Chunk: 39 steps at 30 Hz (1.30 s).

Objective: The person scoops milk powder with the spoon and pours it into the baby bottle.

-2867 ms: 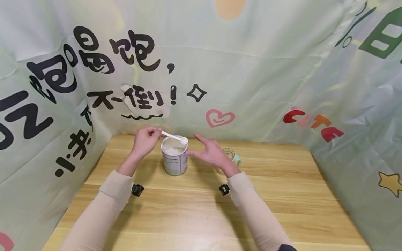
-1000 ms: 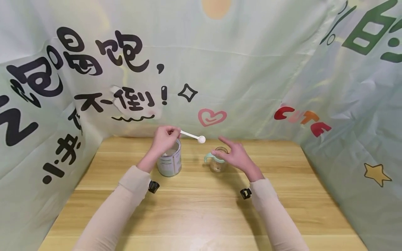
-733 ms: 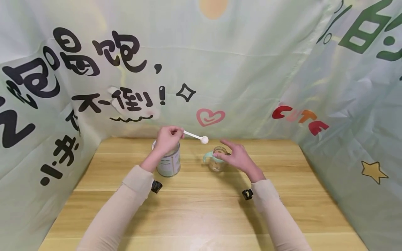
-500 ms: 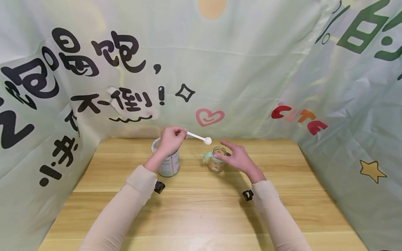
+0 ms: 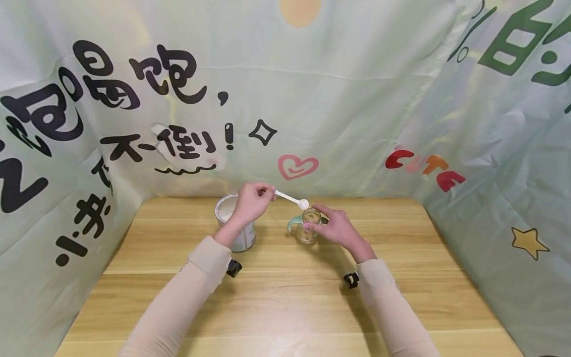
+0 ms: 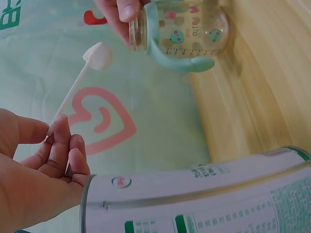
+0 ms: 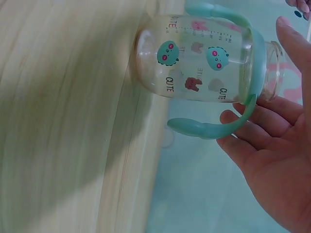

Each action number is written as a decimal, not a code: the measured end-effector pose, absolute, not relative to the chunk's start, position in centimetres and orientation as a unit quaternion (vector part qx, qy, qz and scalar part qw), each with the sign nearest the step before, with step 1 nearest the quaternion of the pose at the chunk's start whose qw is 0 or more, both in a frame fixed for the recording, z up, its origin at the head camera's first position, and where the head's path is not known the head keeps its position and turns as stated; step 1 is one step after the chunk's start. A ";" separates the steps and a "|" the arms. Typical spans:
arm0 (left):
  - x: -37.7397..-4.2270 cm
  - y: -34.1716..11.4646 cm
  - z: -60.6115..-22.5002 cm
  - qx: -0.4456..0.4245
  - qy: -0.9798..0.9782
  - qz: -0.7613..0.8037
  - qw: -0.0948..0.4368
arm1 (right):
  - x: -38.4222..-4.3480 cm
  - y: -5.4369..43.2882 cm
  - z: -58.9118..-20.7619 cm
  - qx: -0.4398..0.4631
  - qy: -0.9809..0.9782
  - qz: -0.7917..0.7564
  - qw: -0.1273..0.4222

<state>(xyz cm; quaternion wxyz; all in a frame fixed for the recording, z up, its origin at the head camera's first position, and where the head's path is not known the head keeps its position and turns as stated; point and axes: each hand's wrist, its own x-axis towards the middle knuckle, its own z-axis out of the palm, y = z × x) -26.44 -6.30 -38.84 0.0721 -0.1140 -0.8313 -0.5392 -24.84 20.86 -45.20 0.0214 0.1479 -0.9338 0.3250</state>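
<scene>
My left hand (image 5: 254, 201) pinches the thin handle of a white measuring scoop (image 5: 304, 204). In the left wrist view, the scoop's bowl (image 6: 98, 56) is heaped with pale powder. It hangs just left of and slightly above the mouth of a clear baby bottle (image 7: 194, 63) with mint-green handles and cartoon prints. The bottle stands upright on the table. My right hand (image 5: 334, 228) curls round its neck, thumb on the near side and fingers behind. Below my left forearm stands an open powder tin (image 5: 244, 240), partly hidden by it, with pale powder inside.
The wooden table (image 5: 276, 307) meets a printed fabric backdrop (image 5: 357, 124) close behind the bottle and tin. Fabric also rises at both sides. A small black camera (image 5: 234, 268) sits on the left wrist, another on the right.
My left hand has carried the filled scoop right, from over the tin to beside the bottle's mouth. My right hand has moved from the tin to the bottle, its fingers closing in on the neck.
</scene>
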 end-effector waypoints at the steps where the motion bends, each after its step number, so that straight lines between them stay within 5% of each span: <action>1: -26.4 -6.2 -38.9 -0.116 -0.831 -0.539 0.073 | -24.9 20.9 -45.3 0.146 -0.934 0.327 0.021; 39: -26.1 -3.6 -40.6 -0.154 -0.845 -0.504 0.092 | -24.8 21.1 -45.5 0.170 -0.927 0.333 0.046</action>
